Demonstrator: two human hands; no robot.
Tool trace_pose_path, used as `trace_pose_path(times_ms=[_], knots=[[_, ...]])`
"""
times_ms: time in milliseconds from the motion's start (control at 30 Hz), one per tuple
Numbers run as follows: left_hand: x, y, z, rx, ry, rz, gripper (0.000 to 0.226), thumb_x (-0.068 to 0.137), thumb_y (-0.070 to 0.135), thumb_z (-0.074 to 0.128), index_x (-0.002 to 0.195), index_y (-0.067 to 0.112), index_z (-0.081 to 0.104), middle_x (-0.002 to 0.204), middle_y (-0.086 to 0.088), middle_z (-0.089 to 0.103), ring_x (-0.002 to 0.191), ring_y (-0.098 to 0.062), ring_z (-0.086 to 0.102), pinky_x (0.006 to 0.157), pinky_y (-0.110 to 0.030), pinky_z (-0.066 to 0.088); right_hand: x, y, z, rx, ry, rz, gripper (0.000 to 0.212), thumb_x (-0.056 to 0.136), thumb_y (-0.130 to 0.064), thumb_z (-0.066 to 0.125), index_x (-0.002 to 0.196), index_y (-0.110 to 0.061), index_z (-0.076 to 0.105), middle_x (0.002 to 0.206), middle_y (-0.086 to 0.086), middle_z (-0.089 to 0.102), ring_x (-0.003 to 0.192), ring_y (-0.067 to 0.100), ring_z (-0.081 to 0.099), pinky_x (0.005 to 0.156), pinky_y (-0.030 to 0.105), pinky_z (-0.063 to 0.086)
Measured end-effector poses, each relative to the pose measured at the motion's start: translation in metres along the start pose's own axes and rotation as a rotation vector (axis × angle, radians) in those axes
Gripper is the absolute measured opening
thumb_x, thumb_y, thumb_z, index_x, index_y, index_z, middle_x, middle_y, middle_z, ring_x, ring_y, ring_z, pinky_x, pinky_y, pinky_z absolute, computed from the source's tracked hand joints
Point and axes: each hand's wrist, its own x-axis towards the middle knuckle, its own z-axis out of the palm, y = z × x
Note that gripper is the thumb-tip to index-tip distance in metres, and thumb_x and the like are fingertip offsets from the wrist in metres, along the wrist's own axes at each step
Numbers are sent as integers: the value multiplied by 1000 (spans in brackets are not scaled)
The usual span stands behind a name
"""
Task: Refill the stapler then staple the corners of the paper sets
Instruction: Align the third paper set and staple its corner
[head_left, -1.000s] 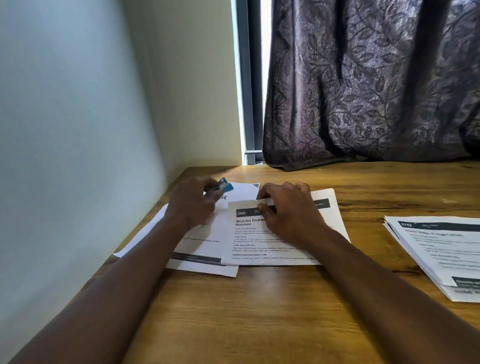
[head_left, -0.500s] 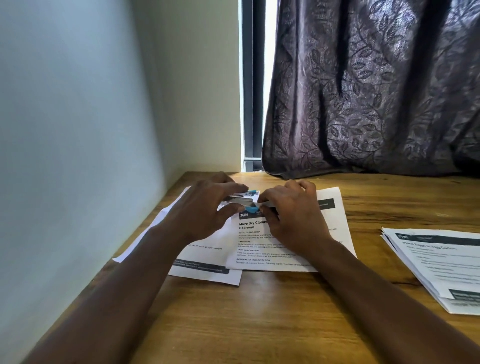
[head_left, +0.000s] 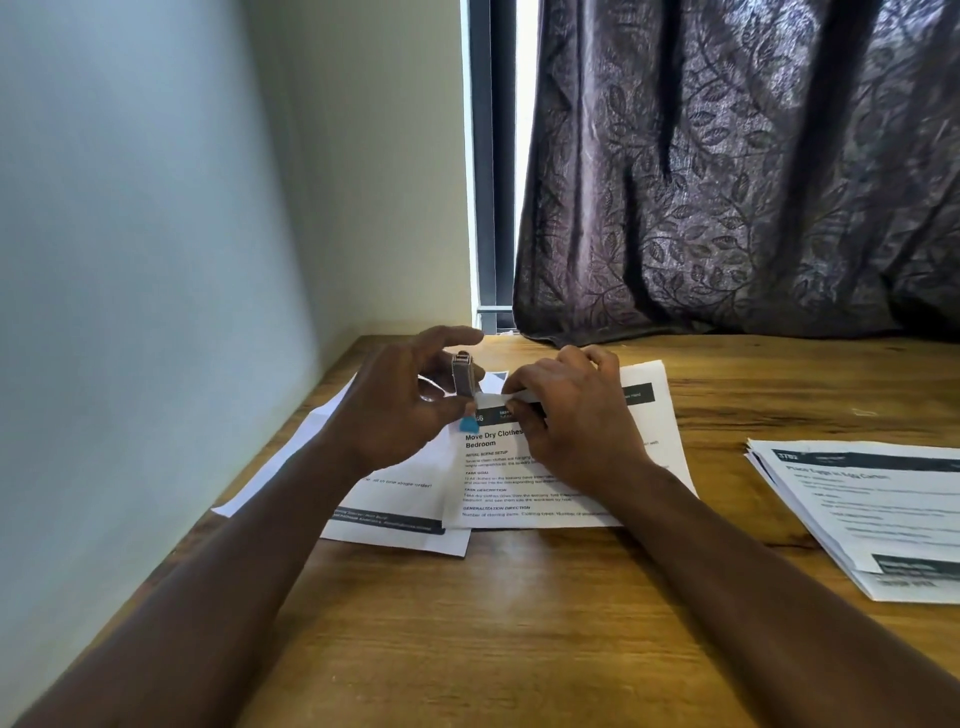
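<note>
A wooden table (head_left: 519, 634) fills the lower view, shut in by a pale wall (head_left: 130, 260) on the left and a dark leaf-patterned curtain (head_left: 753, 182) at the back, whose hem lies on the tabletop. Between wall and curtain runs a narrow strip of window frame (head_left: 501, 156) with bright light beside it. At the right edge, well apart from the hands, a stack (head_left: 872, 514) of printed pages lies fanned slightly, partly cut off by the view. Both forearms reach in from the bottom corners and hide much of the table's middle. Under the hands lies the paper set (head_left: 519, 491), printed side up, overlapping loose sheets (head_left: 395, 525) that stick out to the left toward the wall. The right hand (head_left: 571, 421) rests on the upper part of the set, covering its heading, its fingers curled and pinching the set's top left corner, which is lifted and folded up off the page. The left hand (head_left: 395, 410) is just beside it, fingers curled around the stapler (head_left: 462, 376), with the index finger arched over the top. The stapler stands nearly upright in that grip, silver body up, its blue end (head_left: 469, 424) down, touching the lifted corner. Whether the corner sits inside the stapler's mouth cannot be told.
</note>
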Motion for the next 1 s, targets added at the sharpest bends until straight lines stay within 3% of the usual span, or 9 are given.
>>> trace_pose_path(times_ms=[133,267,533,733,867,1000], knots=[[3,0,-2,-162,27,-71,47,85,17,82,129,15,66,118,5,76,112,-16,71,101,-37,56,-1,2,0,37,5,-1,9,88,-29,69,96,-31,68,96,-9,72,99,15,54,102,42,30],[3,-4,0,-374,10,-174,42,86,10,79,126,11,67,114,0,78,106,-17,75,95,-39,61,-2,1,1,66,8,-2,10,88,-31,68,98,-29,69,97,-8,72,99,15,52,100,40,29],[6,-15,9,-438,-13,-220,24,90,12,75,108,27,69,101,17,80,101,-6,75,83,-26,61,-1,3,-2,114,-37,-8,15,92,-35,64,105,-30,68,103,-9,71,102,12,51,103,39,27],[7,-16,3,-487,-5,-213,19,93,11,71,109,21,69,104,8,81,101,-15,77,81,-28,63,-2,0,-5,219,-54,10,40,90,-63,48,110,-31,63,103,-11,68,98,8,46,104,43,29],[5,-13,2,-528,-32,-213,18,94,8,69,108,18,68,104,7,81,103,-18,76,83,-30,64,-4,-3,-5,245,-101,14,53,84,-71,55,120,-33,59,109,-10,66,109,11,49,107,41,25],[5,-11,2,-523,-63,-204,18,93,9,70,108,18,68,106,7,81,104,-19,76,86,-35,64,-3,-3,-3,409,-125,94,47,79,-58,74,116,-35,59,103,-21,63,104,6,53,104,37,30]])
